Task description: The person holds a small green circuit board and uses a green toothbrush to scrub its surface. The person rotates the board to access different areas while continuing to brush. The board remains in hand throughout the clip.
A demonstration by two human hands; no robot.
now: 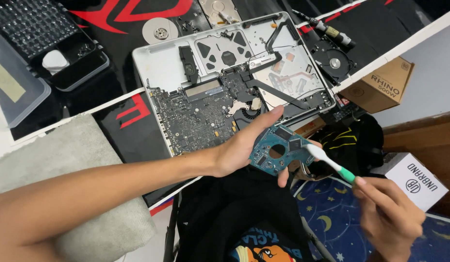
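While the left hand (pixel 237 150) pinches the blue circuit board (pixel 278 150) at centre frame, right hand (pixel 390 213) fingers grip a toothbrush (pixel 331 162). Board judged light, stiff, fragile; edge hold advisable.

- Two bare hands: left hand (pixel 242 148) at centre, right hand (pixel 390 213) at 4 o'clock.
- One blue circuit board (pixel 277 150), one toothbrush (pixel 331 162).
- One opened laptop chassis (pixel 162 63) at 12 o'clock.
- Two boxes: brown cardboard box (pixel 380 87) at 2 o'clock, white box (pixel 416 180) at 3 o'clock.
- One detached fan (pixel 334 60).
- One silver disk platter (pixel 160 31) at 11 o'clock.
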